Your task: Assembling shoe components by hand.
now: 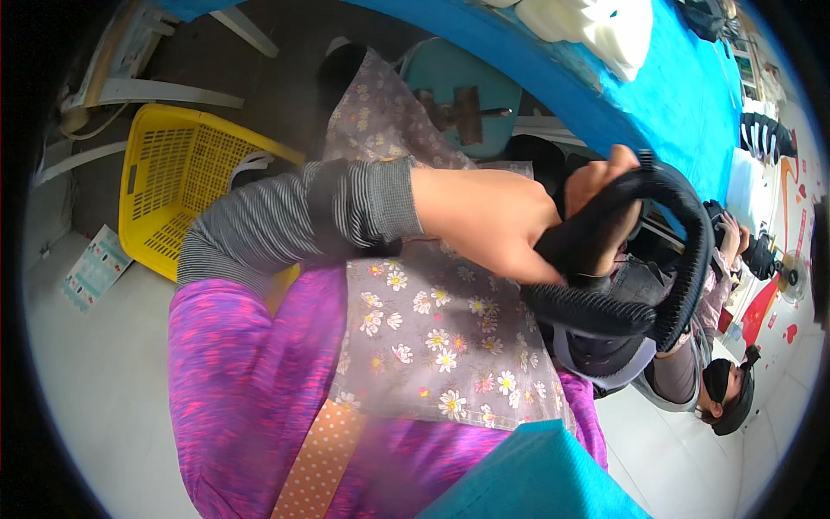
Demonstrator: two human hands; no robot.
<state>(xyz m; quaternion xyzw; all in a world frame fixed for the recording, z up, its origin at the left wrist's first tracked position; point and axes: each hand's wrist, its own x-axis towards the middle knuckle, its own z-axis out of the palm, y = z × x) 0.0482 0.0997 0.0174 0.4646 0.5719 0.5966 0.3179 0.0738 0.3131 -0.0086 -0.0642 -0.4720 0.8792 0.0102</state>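
My left hand (pixel 506 221), in a grey striped sleeve, is closed on a black shoe upper (pixel 596 307) with a thick ribbed edge. Its thumb presses the near side. Beyond it, fingers that seem to be my right hand's (pixel 598 180) curl over the upper's far side; the arm behind them is hidden. The upper is tilted and its ribbed rim loops out to the right. Just under it is a black shoe (pixel 596 350) with eyelets and a pale edge. A grey flowered apron (pixel 432 337) covers my lap below the hands.
A blue-covered table (pixel 553 78) runs along the far right, with white sole-like pieces (pixel 596 30) on it. At the left stands a yellow basket (pixel 186 177). A teal seat (pixel 493 78) bears a brownish metal piece (pixel 467 112). Another person (pixel 692 372) sits at the right.
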